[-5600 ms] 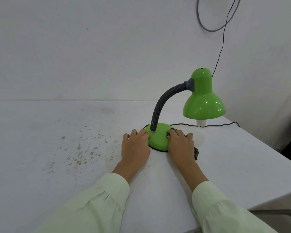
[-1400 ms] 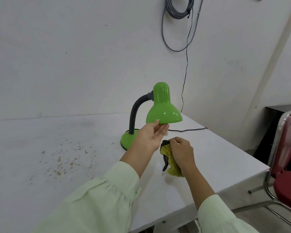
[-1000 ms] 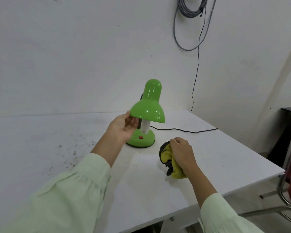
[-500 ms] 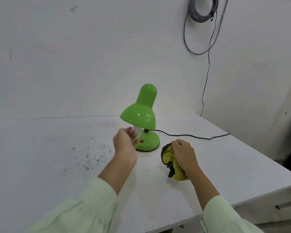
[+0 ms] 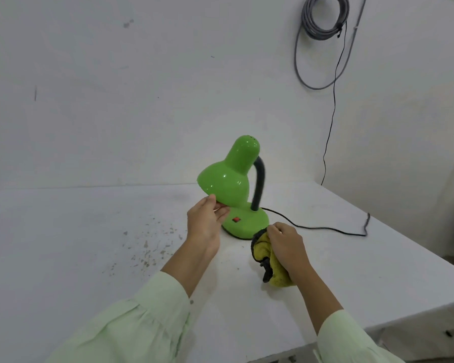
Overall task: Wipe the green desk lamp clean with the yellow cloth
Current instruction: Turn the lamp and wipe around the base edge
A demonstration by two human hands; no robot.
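The green desk lamp (image 5: pixel 228 176) stands on the white table (image 5: pixel 76 231), its shade tilted towards the left and its grey flexible neck blurred. A red switch shows on its round base. My left hand (image 5: pixel 206 221) pinches the lower rim of the shade with thumb and fingers. My right hand (image 5: pixel 286 244) is closed on the bunched yellow cloth (image 5: pixel 262 254), which has a dark edge and rests on the table touching the front right of the lamp base.
The lamp's black cord (image 5: pixel 325 229) runs right across the table and up the wall. A coil of grey cable (image 5: pixel 323 19) hangs on the wall. Brown specks (image 5: pixel 144 247) mark the table left of my left arm. The table's edge lies close on the right.
The lamp has been turned round, its shade now facing left with the switch towards me. My left hand went from the base to the shade rim. My right hand took up the cloth.
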